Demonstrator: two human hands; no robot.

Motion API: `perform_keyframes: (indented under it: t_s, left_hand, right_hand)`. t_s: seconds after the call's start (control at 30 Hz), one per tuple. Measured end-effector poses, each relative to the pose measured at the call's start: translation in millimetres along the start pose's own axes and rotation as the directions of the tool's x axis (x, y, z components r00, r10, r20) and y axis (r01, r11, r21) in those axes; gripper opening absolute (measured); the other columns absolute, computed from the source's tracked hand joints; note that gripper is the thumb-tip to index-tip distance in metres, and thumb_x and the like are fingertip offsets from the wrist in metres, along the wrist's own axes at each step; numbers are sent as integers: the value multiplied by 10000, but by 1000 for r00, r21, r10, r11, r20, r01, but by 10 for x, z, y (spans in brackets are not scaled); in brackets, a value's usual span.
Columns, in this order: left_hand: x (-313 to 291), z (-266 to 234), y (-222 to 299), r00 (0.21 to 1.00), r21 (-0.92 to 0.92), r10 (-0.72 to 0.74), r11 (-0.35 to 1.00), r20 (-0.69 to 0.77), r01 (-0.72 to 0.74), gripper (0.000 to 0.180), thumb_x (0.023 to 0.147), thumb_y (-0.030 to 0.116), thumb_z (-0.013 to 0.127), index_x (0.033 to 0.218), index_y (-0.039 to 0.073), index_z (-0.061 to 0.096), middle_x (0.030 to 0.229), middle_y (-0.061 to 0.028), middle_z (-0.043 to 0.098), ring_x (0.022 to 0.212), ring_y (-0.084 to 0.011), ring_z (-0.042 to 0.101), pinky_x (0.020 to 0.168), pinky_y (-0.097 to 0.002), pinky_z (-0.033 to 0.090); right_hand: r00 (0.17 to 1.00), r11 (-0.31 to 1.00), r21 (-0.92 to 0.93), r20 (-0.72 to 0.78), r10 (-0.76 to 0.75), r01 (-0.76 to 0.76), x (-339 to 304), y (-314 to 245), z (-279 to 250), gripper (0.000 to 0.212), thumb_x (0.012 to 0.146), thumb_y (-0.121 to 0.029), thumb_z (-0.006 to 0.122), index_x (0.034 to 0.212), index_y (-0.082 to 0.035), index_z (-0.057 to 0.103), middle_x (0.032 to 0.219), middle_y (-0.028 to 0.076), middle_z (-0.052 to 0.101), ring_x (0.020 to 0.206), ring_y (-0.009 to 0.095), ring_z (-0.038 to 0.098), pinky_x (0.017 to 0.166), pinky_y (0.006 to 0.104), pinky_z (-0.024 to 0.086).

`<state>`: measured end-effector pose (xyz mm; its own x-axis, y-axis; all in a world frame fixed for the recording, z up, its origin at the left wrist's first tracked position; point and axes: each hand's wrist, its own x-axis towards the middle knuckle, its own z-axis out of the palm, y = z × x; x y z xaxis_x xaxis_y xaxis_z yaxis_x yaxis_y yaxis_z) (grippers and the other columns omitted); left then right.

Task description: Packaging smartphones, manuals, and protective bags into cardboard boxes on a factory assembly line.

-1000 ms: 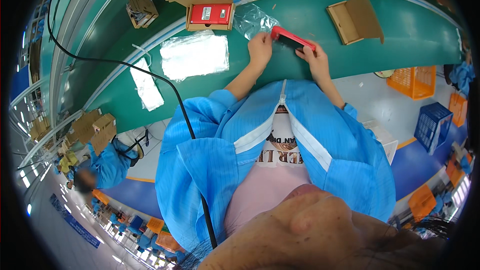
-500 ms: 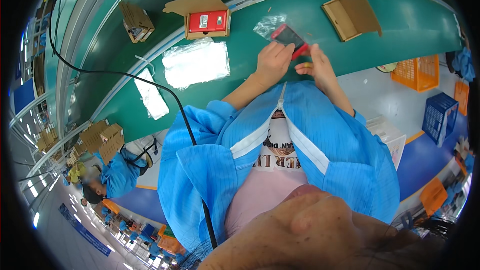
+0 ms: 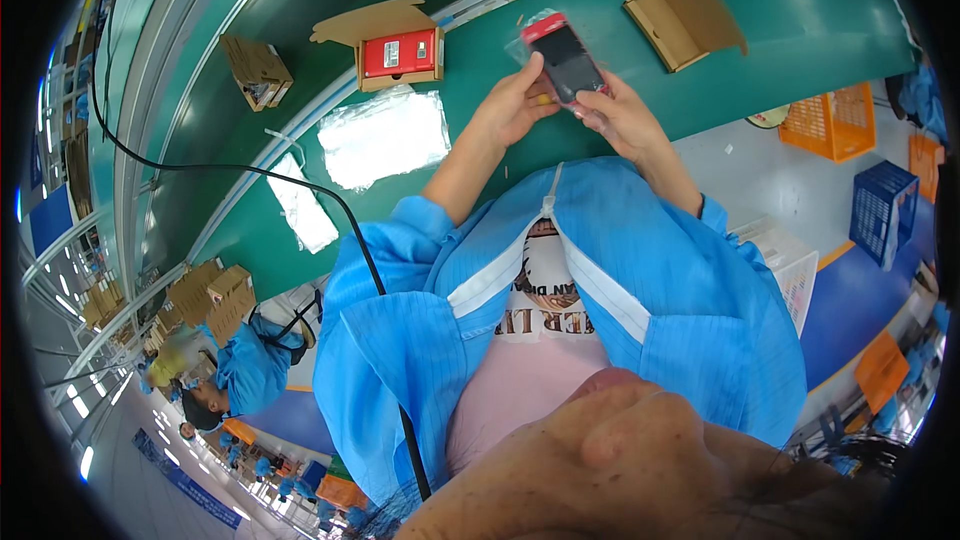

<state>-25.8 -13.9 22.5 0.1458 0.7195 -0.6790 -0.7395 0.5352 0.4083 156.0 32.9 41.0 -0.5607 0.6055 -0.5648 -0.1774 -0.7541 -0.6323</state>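
Left hand point(image 3: 518, 108) and right hand point(image 3: 628, 120) both grasp the handset point(image 3: 565, 60) over the worktop point(image 3: 790, 45), three o'clock from the red pack point(image 3: 400, 53). If either grip eases, loose plastic point(image 3: 519, 44) around its eleven-o'clock end could let it slide.

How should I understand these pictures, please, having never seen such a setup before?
No machine is at work here: a person uses two bare hands. The view comes from a fisheye camera worn on the head, looking down. The right grip holds the near end of a red-edged device with a dark screen, clear plastic around it; the left grip is at its left side. On the green workbench lie an open cardboard box containing a red item, another open box to the right, and shiny plastic packaging.
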Motion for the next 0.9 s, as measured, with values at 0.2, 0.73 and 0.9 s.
perform_keyframes:
  t_s: [0.2,0.73,0.9]
  left_hand:
    - [284,49,18,1000,-153,4,988,-17,-6,328,890,275,607,1147,82,541,1138,-83,611,1073,-243,572,927,-405,454]
    - [1240,1024,-292,490,797,680,-239,545,-555,371,777,166,710,1107,29,613,938,-177,634,861,-271,601,764,-327,485]
    - [1297,994,-488,733,885,647,192,211,-424,460,762,153,690,1102,-69,473,901,-272,593,908,-435,572,780,-467,448]
  right_hand:
    - [968,907,-384,-106,-229,173,23,180,-632,485,781,-24,615,1231,12,439,944,125,599,649,140,572,549,236,467]
    - [371,333,-918,-239,-898,216,425,-227,-1361,218,887,-187,592,887,29,628,778,164,624,670,273,640,592,331,501]
    - [341,253,-945,-174,-924,205,440,-160,-1247,169,842,-139,624,801,20,585,784,170,568,662,353,567,590,398,454]
